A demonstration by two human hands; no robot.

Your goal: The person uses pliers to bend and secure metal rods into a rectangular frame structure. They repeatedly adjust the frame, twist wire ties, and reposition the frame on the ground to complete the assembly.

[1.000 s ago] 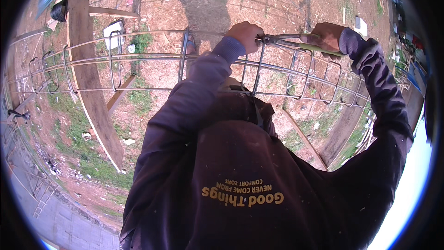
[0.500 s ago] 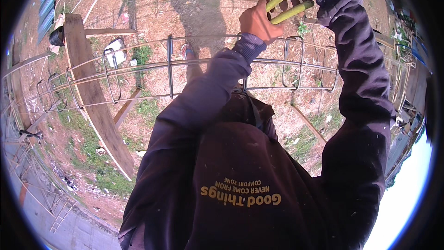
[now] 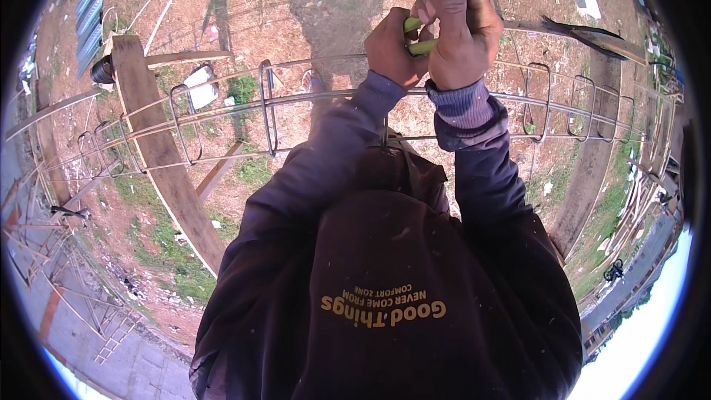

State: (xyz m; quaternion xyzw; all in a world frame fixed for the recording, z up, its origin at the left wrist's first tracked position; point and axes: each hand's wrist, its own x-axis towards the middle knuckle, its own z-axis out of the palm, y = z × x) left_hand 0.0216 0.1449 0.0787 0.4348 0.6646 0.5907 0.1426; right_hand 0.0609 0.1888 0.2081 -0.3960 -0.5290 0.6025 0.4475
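Observation:
Pliers with yellow-green handles (image 3: 424, 47) show between my hands, above the far side of a long steel rebar cage (image 3: 268, 107). Their jaws are hidden. My left hand (image 3: 391, 48) is closed around one end of the handles. On the other side, my right hand (image 3: 465, 38) has its fingers curled over the handles, with its thumb stretched up along the top. The cage runs from left to right across my front, its thin long bars joined by rectangular stirrups. Both wrists are over its far bars.
A wooden plank (image 3: 159, 144) supports the cage at left, with a black coil (image 3: 102, 70) at its far end. Another timber (image 3: 592, 155) stands at right, near a pole draped with a black strip (image 3: 585, 35). A white bag (image 3: 200, 89) lies on littered, grassy ground.
My right hand has come down and left, from above the handles' free ends to close on them beside my left hand. My left hand has shifted slightly left. The view has turned a little.

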